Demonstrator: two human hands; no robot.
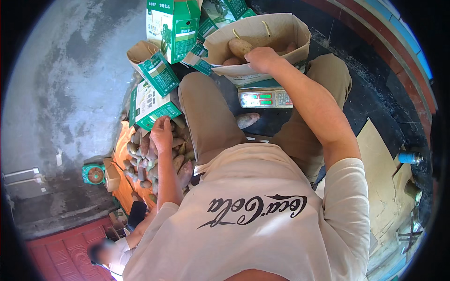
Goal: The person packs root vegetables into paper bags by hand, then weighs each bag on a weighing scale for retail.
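Note:
Near the top centre, my right hand point(263, 60) reaches into an open carton point(300, 35) with a kraft-brown inside and cord loops. Its fingers are closed on the end of a tan, elongated root vegetable point(239, 47); more roots lie under it. The carton stands on a digital scale point(265, 98) with a lit green display, between my knees. My left hand point(161, 134) is by my left knee, next to a green and white carton point(157, 105), above a heap of roots point(145, 159). Its fingers are curled together; whatever they hold, if anything, is hidden.
More green and white cartons point(172, 30) stand at the upper left. One loose root point(247, 120) lies on the floor before the scale. Flattened cardboard point(382, 173) and a blue canister point(410, 158) are at the right. Another person point(117, 250) sits at the lower left, beyond an orange sheet point(125, 196).

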